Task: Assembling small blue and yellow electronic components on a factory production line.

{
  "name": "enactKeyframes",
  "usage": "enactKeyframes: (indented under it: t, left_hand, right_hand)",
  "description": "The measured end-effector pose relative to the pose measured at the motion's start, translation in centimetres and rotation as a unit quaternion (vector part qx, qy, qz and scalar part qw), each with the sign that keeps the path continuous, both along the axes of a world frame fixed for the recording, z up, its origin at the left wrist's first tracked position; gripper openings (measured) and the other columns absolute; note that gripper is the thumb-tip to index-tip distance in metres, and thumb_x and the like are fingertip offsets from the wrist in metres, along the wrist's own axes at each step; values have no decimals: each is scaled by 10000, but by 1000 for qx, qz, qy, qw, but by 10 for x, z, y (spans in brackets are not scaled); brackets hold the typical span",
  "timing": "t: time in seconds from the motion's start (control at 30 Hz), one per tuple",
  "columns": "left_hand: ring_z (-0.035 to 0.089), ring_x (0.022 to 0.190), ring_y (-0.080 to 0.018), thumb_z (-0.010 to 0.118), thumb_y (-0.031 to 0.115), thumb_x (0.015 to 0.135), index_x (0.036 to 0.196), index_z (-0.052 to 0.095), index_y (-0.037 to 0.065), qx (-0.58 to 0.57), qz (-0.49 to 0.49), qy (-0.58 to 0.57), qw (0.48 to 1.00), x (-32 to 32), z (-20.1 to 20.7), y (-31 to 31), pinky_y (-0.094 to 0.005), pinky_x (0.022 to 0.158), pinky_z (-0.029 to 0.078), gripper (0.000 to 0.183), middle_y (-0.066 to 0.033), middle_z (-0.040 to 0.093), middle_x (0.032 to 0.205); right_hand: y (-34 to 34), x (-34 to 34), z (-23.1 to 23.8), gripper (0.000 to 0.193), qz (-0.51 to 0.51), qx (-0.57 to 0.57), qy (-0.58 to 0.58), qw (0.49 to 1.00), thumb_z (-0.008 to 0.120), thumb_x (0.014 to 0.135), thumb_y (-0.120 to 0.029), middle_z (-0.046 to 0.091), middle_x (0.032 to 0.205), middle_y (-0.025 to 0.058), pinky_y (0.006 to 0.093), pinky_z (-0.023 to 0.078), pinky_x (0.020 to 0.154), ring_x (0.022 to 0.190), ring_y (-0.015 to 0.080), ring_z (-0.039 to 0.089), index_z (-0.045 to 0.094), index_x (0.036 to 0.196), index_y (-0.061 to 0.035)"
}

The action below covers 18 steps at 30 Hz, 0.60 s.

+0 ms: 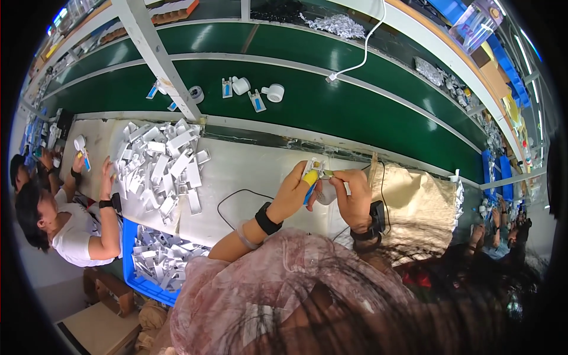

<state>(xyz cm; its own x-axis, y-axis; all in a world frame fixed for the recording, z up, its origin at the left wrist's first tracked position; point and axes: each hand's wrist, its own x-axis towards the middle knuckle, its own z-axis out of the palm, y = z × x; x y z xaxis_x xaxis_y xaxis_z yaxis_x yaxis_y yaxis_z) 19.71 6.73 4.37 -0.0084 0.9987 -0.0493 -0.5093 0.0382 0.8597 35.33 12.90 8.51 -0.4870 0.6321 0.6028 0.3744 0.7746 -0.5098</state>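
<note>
Over the bench, my left hand (290, 192) is closed around a small white and blue plastic part (315, 165), with a yellow cover on the thumb. Beside it, my right hand (354, 198) pinches at the part's edge; what sits between its fingertips is too small to make out. A round whitish piece (325, 194) shows between the two hands, just under the right fingers. Whether it is joined to the held part I cannot tell.
To the left lies a heap of white plastic housings (163, 160), with a blue bin (133, 278) of more below. Several white and blue assemblies (274, 93) rest on the green conveyor (296, 77). Cardboard (414, 201) lies at right. A co-worker (83, 231) sits at left; a white cable (367, 47) hangs above.
</note>
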Motion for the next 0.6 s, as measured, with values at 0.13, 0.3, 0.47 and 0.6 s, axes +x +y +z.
enactKeyframes:
  t: [0.13, 0.3, 0.47, 0.6]
  left_hand:
    - [501, 498, -104, 348, 76, 955, 1220, 416, 14, 54, 11, 78, 995, -4, 2, -4, -230, 468, 427, 280, -91, 573, 904]
    - [489, 507, -94, 326, 34, 919, 1254, 404, 2, 80, 7, 99, 992, -5, -1, -9, -226, 470, 414, 345, -84, 563, 908]
    - [492, 519, -87, 315, 20, 883, 1269, 403, -7, 93, -4, 75, 993, -6, 7, -10, -210, 476, 393, 397, -75, 565, 909]
    - [496, 522, -87, 325, 29, 887, 1286, 398, -3, 91, -19, 104, 990, -6, 10, -9, -212, 479, 393, 406, -75, 566, 909]
  right_hand:
    - [-6, -2, -7, 192, 28, -12, 20, 999, 710, 726, 32, 641, 810, 76, 369, 461, 704, 766, 286, 585, 636, 881, -55]
    - [-7, -1, -8, 241, 59, 37, 29, 997, 739, 681, 41, 632, 865, 55, 347, 467, 719, 800, 266, 567, 667, 883, -70]
    - [-8, -1, -7, 251, 58, 45, 28, 997, 751, 661, 43, 625, 885, 50, 342, 471, 714, 810, 267, 559, 675, 871, -71]
    - [-8, -1, -10, 261, 53, 47, 41, 997, 754, 658, 43, 618, 876, 51, 343, 473, 713, 818, 268, 558, 678, 876, -78]
